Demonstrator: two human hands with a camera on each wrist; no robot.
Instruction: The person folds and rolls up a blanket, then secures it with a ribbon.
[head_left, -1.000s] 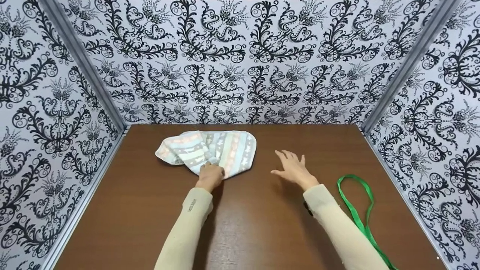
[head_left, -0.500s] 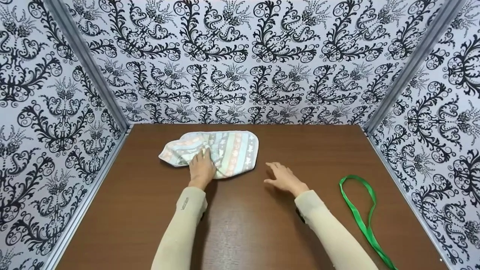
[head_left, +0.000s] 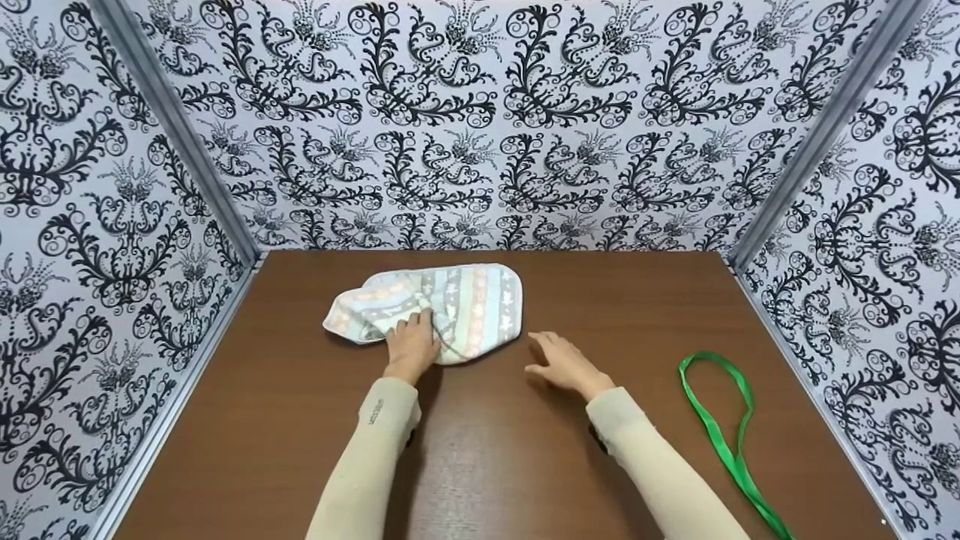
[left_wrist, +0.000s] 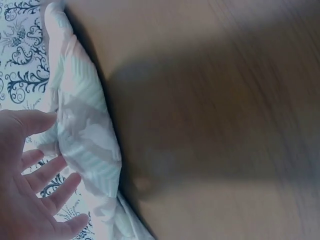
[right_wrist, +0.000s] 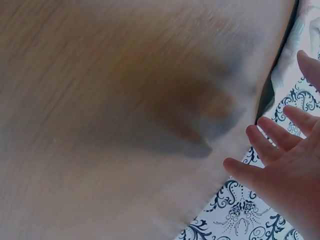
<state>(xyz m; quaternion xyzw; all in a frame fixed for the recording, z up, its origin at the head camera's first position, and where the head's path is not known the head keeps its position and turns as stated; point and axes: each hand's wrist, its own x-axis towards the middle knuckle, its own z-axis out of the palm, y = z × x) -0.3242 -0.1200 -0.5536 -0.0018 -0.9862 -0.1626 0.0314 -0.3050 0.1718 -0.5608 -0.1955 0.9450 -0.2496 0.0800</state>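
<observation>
A pastel striped cloth [head_left: 487, 307] with small white figures lies at the back of the table, its left part folded and wrinkled. My left hand [head_left: 412, 346] is at the cloth's near edge, fingertips over the folded part in the head view. The left wrist view shows this hand [left_wrist: 30, 185] with fingers spread and loosely bent beside the bunched cloth [left_wrist: 90, 125], gripping none of it. To the right of the cloth, my right hand [head_left: 566, 365] hovers over the table. Its fingers are spread, as the right wrist view shows, and hold nothing.
On the right side of the brown table [head_left: 495, 465] lies a green ribbon loop [head_left: 720, 435], its tail running toward the front edge. Patterned panels [head_left: 480, 135] close off the back and both sides, with grey metal posts [head_left: 817, 135] at the corners.
My left hand let go of the cloth's near edge, reached over the folded part, then drew back slightly. The fold has flattened somewhat. My right hand moved left and nearer the front edge.
</observation>
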